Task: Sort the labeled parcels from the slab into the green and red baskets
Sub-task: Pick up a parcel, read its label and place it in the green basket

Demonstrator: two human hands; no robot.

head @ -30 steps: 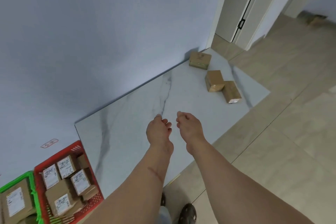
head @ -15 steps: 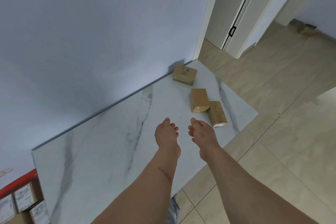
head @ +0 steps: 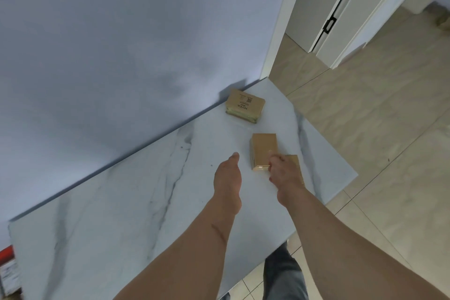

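Note:
Three brown parcels lie at the far right end of the white marble slab (head: 136, 202). The far parcel (head: 244, 105) sits by the wall with print on top. The middle parcel (head: 264, 148) lies plain side up. My right hand (head: 286, 174) covers most of the nearest parcel (head: 293, 160), and its fingers curl down onto it at the seam with the middle parcel. My left hand (head: 227, 178) hovers over the bare slab just left of the middle parcel, fingers straight and holding nothing. A corner of the red basket (head: 6, 252) shows at the lower left edge.
A blue-grey wall runs along the slab's far side. A white door frame (head: 280, 31) and sliding door stand behind the parcels. Beige floor tiles (head: 377, 129) lie to the right. My leg and shoe (head: 283, 273) are below the slab's near edge.
The view has swung right, so the baskets have slid almost out of frame. Both hands have reached forward; the right hand has arrived on the nearest parcel.

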